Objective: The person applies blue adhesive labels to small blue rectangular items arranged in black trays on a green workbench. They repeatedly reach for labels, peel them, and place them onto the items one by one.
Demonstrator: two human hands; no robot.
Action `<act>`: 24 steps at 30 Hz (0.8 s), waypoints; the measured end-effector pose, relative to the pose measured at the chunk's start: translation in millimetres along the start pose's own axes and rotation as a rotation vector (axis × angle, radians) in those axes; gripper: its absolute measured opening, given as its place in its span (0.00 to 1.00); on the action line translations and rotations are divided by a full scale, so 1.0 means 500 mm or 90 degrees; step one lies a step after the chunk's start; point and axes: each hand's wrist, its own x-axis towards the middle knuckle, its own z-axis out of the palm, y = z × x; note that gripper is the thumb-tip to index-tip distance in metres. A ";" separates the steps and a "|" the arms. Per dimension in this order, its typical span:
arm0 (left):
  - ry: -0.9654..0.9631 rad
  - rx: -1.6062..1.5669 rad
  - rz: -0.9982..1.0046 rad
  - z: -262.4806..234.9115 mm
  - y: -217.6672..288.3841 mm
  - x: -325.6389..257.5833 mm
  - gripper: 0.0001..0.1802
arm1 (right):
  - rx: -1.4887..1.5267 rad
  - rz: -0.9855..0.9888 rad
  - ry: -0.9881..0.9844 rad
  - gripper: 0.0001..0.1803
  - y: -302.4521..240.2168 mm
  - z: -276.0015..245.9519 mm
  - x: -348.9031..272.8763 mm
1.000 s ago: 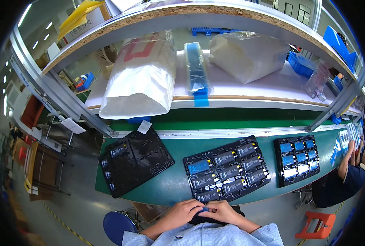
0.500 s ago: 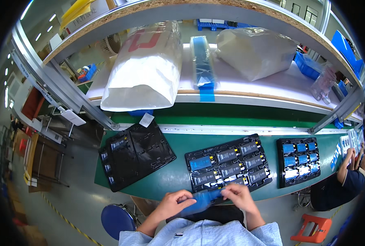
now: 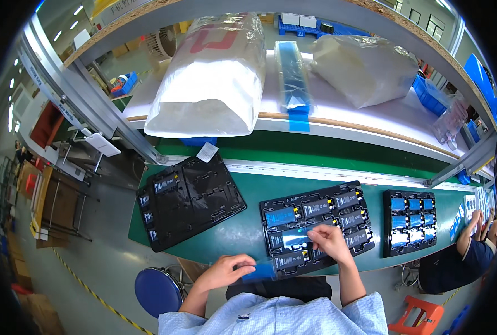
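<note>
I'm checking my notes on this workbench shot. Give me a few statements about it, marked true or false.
1. The right hand rests over the middle tray of flat modules. True.
2. The left hand holds a red strip. False: it pinches a blue strip.
3. The left black tray is full. False: most pockets are bare.
4. Two big white bags lie on the shelf above. True.

bright, even overhead light with glare on the white bags (image 3: 215, 84), sharp centre, fisheye bending and dark rim.
</note>
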 end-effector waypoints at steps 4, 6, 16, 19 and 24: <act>-0.080 0.116 0.090 0.022 -0.008 0.029 0.09 | -0.031 -0.017 -0.028 0.11 -0.006 0.052 0.024; -0.087 0.157 0.085 0.027 -0.004 0.035 0.10 | -0.071 -0.011 -0.016 0.11 -0.012 0.061 0.028; -0.039 0.245 0.109 0.042 -0.006 0.047 0.08 | -0.112 -0.039 0.022 0.12 0.012 0.071 0.037; -0.031 0.249 0.112 0.043 -0.005 0.046 0.08 | -0.120 -0.032 0.016 0.12 0.009 0.070 0.038; -0.031 0.255 0.134 0.043 -0.001 0.048 0.09 | -0.131 -0.032 0.015 0.12 -0.004 0.072 0.033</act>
